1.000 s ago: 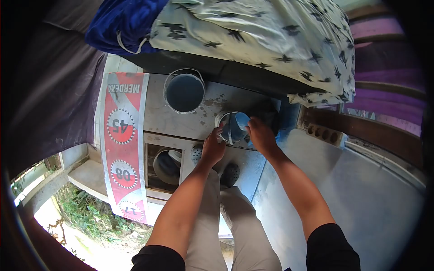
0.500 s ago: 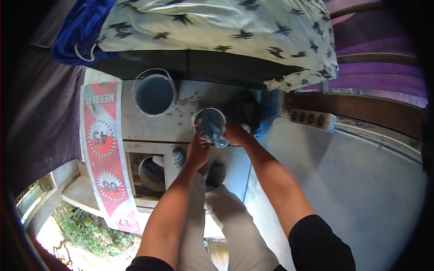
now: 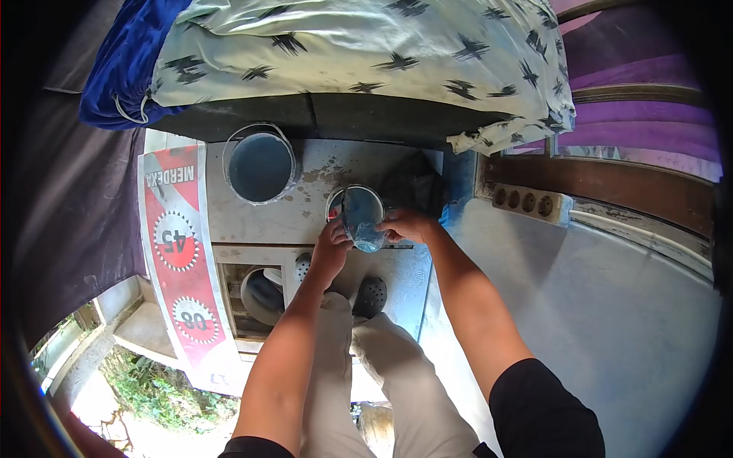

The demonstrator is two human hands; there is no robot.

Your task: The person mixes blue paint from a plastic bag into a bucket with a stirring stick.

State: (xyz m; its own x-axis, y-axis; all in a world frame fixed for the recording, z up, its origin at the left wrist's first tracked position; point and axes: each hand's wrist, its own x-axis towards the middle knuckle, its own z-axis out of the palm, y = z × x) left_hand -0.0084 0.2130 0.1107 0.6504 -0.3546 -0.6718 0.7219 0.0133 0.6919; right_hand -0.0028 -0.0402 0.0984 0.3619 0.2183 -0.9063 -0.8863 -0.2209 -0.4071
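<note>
My left hand and my right hand grip a clear, bluish plastic container from its two sides, fingers closed on its edges. Its exact kind I cannot tell. It is tilted and partly covers a small white-rimmed bucket behind it, where a bit of red shows. Left of and beyond my hands stands a larger bucket with a wire handle and grey inside walls.
A red and white banner hangs at the left. Dark bunched material lies beyond my right hand. A power strip sits at the right wall. Patterned cloth covers the far side. A perforated clog shows below.
The clear plastic container has turned so that its round opening faces me more. Both hands keep their hold, and my right hand has shifted slightly to the right.
</note>
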